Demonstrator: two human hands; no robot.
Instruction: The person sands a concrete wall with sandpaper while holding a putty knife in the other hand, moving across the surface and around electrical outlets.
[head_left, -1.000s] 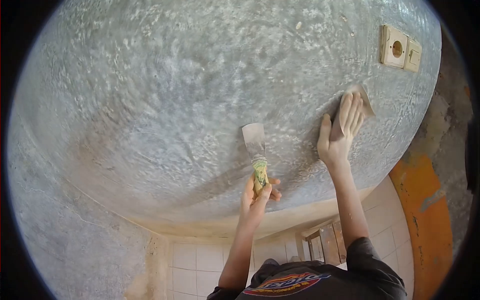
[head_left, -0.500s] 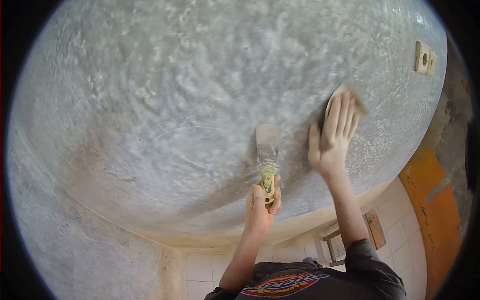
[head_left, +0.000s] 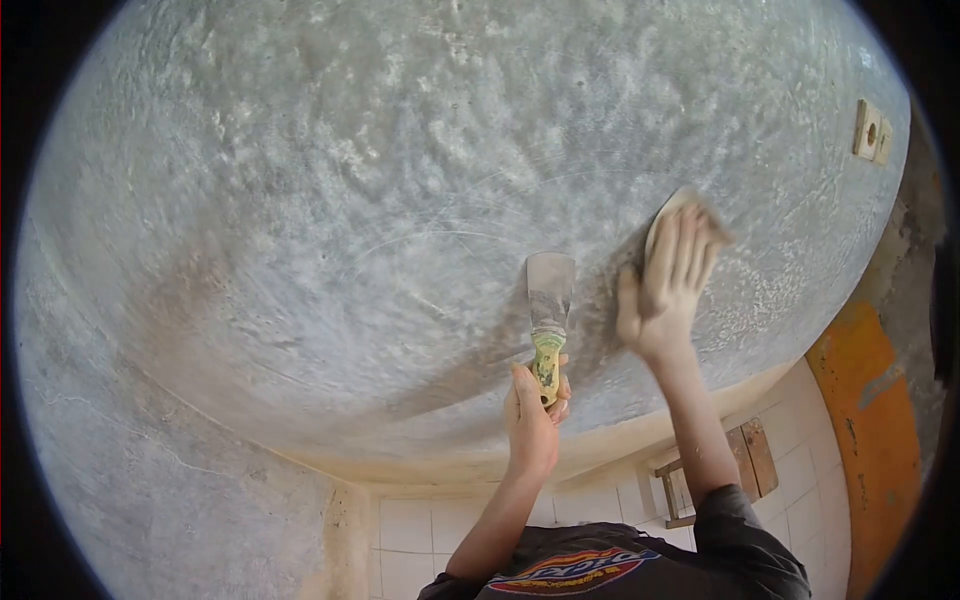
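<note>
My left hand (head_left: 535, 425) is closed around the worn yellow-green handle of a putty knife (head_left: 550, 290). Its broad metal blade points up in front of the wall, with grey residue on its lower half. To the right, my right hand (head_left: 672, 300) lies with outstretched fingers over a tan sheet of sandpaper (head_left: 657, 222), pressing it to the mottled grey wall (head_left: 400, 150). The palm and fingers cover most of the sheet; its edges stick out around the fingertips, slightly blurred. Faint curved scratch lines mark the wall left of the hands.
A wall socket (head_left: 868, 130) sits at the upper right. Below, a small wooden stool (head_left: 752, 455) stands on the white tiled floor (head_left: 405, 525). An orange-painted surface (head_left: 865, 400) runs along the right side. Another grey wall (head_left: 150, 470) meets this one at the lower left.
My right hand with the sandpaper has slid slightly down and left across the wall. My left hand still holds the putty knife upright. The whole view has shifted a little.
</note>
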